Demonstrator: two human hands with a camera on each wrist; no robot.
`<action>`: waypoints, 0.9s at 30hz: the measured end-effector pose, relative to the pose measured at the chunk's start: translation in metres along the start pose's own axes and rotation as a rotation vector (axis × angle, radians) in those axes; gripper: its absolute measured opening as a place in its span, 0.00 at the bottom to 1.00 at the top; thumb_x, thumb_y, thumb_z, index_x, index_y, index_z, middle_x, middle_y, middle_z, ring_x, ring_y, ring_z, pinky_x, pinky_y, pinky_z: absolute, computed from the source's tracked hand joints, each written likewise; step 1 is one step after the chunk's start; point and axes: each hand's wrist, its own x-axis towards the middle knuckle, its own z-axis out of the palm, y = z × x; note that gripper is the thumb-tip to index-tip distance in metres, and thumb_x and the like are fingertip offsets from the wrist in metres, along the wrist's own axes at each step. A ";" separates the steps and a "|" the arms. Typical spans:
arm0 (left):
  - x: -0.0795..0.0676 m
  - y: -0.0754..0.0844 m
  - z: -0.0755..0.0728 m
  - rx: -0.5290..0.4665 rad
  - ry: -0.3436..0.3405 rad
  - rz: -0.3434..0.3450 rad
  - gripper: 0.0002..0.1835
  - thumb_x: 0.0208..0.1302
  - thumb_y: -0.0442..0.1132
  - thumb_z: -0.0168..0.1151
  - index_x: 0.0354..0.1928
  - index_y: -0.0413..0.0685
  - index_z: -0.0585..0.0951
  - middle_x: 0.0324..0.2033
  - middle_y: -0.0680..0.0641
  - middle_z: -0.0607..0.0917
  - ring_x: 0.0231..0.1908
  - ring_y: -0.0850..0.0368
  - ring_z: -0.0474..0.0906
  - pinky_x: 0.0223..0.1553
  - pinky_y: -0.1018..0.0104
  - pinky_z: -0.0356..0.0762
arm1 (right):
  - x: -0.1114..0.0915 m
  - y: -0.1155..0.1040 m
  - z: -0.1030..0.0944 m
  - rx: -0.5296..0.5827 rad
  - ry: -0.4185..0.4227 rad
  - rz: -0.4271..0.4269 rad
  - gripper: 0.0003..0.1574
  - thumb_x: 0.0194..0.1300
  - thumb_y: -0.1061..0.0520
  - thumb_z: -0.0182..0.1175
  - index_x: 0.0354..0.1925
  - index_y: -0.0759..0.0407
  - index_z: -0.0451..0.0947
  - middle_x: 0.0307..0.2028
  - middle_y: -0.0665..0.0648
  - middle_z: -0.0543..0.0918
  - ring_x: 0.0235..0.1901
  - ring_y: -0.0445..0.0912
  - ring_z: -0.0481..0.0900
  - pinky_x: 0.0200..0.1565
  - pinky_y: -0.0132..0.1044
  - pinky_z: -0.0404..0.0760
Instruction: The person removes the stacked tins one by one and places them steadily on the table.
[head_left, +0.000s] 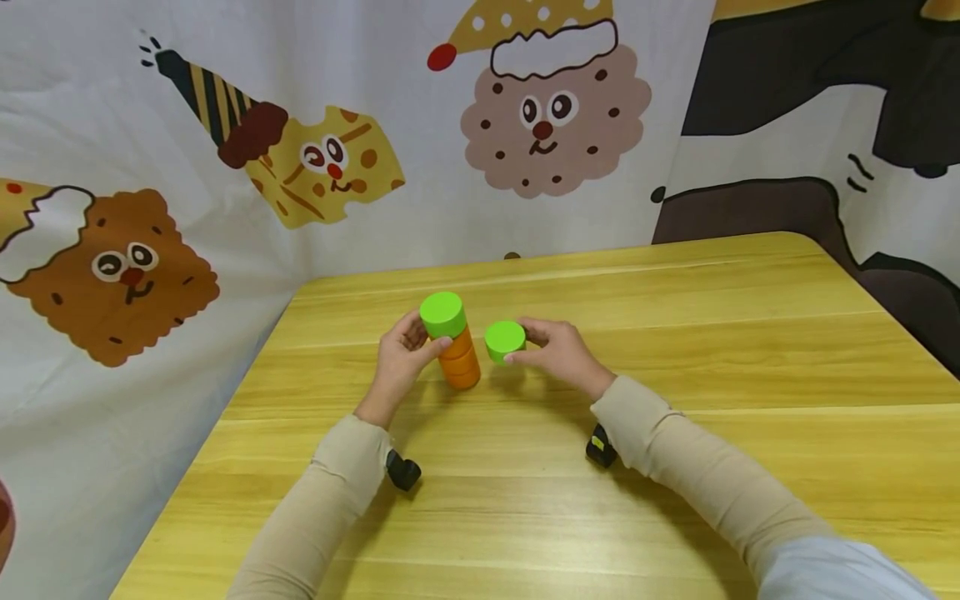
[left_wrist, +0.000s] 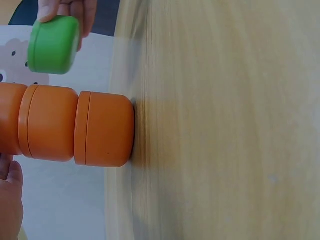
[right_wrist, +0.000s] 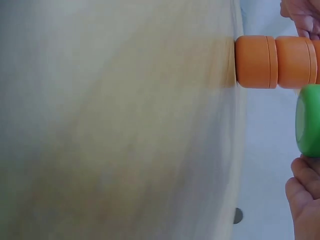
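My left hand [head_left: 397,362] grips stacked round orange blocks [head_left: 462,367] toward table [head_left: 300,408] left edge | round green block [head_left: 442,313] already on top | right hand [head_left: 558,352] pinches another green block [head_left: 503,340], not stacked yet

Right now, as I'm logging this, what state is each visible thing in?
Orange pieces: stacked upright on the table.
Green top piece: on the orange pieces.
Loose green piece: held off the table, beside the orange pieces.
Left hand: grips the stacked pieces near the top.
Right hand: pinches the loose green piece.
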 end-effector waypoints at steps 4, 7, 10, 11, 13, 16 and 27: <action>0.000 0.000 0.000 -0.004 -0.002 0.008 0.30 0.54 0.39 0.69 0.60 0.45 0.72 0.56 0.44 0.77 0.58 0.53 0.71 0.63 0.60 0.65 | 0.000 0.005 -0.001 -0.025 -0.032 0.023 0.41 0.51 0.52 0.71 0.61 0.59 0.69 0.59 0.59 0.73 0.59 0.51 0.71 0.60 0.45 0.70; 0.000 -0.001 0.000 -0.009 -0.002 0.011 0.30 0.54 0.38 0.69 0.60 0.44 0.72 0.56 0.43 0.77 0.58 0.53 0.72 0.63 0.60 0.65 | -0.001 0.009 -0.001 -0.054 -0.054 0.057 0.40 0.50 0.51 0.71 0.61 0.58 0.70 0.59 0.58 0.74 0.59 0.51 0.71 0.59 0.44 0.71; -0.001 -0.001 0.000 -0.014 -0.003 0.012 0.29 0.54 0.36 0.68 0.60 0.44 0.72 0.56 0.42 0.77 0.57 0.53 0.72 0.62 0.60 0.65 | -0.001 0.013 0.000 -0.065 -0.066 0.087 0.39 0.50 0.51 0.71 0.60 0.56 0.72 0.58 0.57 0.75 0.59 0.51 0.71 0.59 0.44 0.71; -0.001 -0.001 0.000 -0.016 -0.005 0.013 0.29 0.55 0.36 0.68 0.60 0.43 0.72 0.56 0.42 0.77 0.57 0.53 0.72 0.62 0.60 0.65 | -0.002 0.014 0.001 -0.062 -0.068 0.094 0.39 0.50 0.51 0.71 0.60 0.57 0.72 0.58 0.57 0.75 0.59 0.51 0.71 0.59 0.44 0.70; -0.001 -0.002 0.001 -0.021 -0.003 0.014 0.29 0.55 0.35 0.68 0.60 0.44 0.72 0.56 0.42 0.77 0.57 0.53 0.72 0.62 0.60 0.65 | -0.002 0.016 0.001 -0.066 -0.069 0.106 0.39 0.50 0.51 0.71 0.60 0.57 0.72 0.58 0.57 0.75 0.59 0.51 0.71 0.60 0.44 0.70; -0.001 -0.002 0.001 -0.027 -0.004 0.016 0.29 0.55 0.36 0.68 0.60 0.44 0.72 0.56 0.42 0.77 0.57 0.53 0.72 0.62 0.60 0.65 | -0.002 0.018 0.003 -0.066 -0.068 0.116 0.39 0.49 0.52 0.71 0.60 0.57 0.72 0.58 0.57 0.75 0.60 0.50 0.70 0.60 0.44 0.70; 0.001 -0.002 0.001 -0.021 -0.002 0.016 0.30 0.54 0.37 0.68 0.60 0.46 0.72 0.57 0.44 0.77 0.59 0.54 0.71 0.62 0.61 0.65 | -0.002 0.021 0.005 -0.052 -0.084 0.140 0.43 0.47 0.53 0.73 0.61 0.57 0.70 0.59 0.57 0.74 0.61 0.51 0.68 0.62 0.46 0.66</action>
